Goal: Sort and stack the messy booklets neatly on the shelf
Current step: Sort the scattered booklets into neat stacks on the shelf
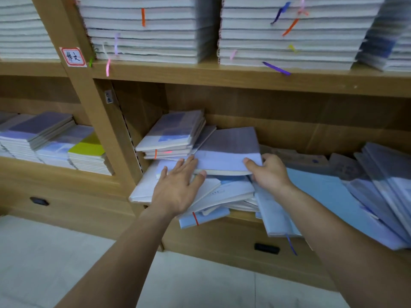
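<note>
Grey-topped booklet (229, 150), flat on the loose heap (222, 192) in the lower middle bay of the shelf (200, 74). Seems to run lengthwise front to back, near short edge toward the person, slightly skewed to the bay. Pinched at its near right corner by the right hand (269, 174), thumb on top. Touched at its near left edge by the left hand (178, 187), fingers straight, palm down on the heap. Tidier stack (173, 134) just behind and left, likely the destination.

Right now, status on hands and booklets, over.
Left hand flat on messy pile. Right hand grips top booklet. Leaning booklets crowd the right.
</note>
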